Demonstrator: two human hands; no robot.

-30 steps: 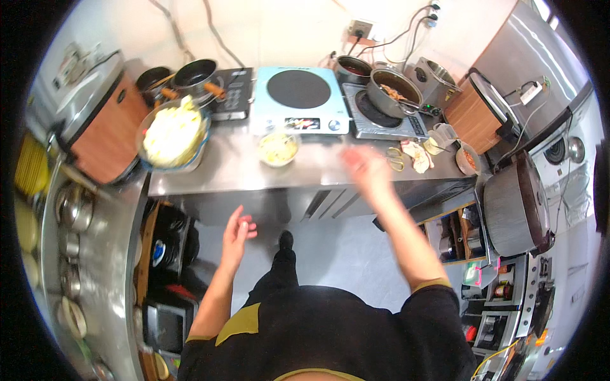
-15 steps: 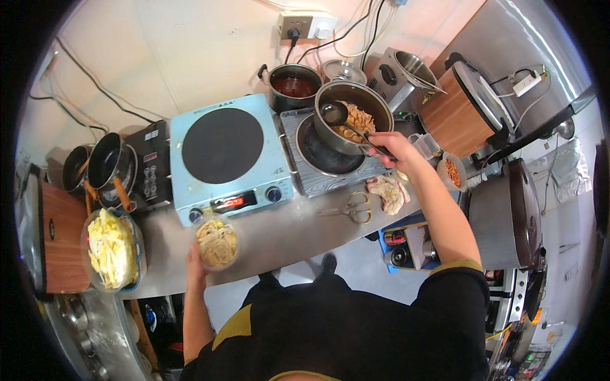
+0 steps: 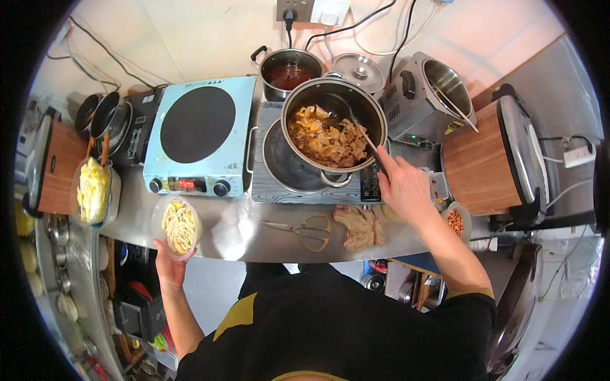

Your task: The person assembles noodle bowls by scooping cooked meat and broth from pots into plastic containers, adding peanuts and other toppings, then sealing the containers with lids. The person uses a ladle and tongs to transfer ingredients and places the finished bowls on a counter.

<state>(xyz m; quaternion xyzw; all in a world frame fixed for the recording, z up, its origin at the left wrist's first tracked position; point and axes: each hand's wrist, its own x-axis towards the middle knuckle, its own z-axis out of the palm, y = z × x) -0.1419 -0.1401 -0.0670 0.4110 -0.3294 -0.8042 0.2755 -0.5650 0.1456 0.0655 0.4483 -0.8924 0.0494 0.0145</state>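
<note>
Pale wall [image 3: 190, 32], steel counter [image 3: 229, 232] (scissors [image 3: 298, 230] atop); left hand [image 3: 171, 265] grips a bowl [image 3: 157, 221], right hand [image 3: 406, 185] a ladle [image 3: 364, 133].

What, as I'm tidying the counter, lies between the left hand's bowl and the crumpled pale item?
Scissors lie there on the steel counter, handles toward the crumpled pale item, in the head view.

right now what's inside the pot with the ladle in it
Inside the pot are brown and paler chunks of food, with the ladle slanting out to the right hand. The food covers the bottom, so that stays hidden.
</note>
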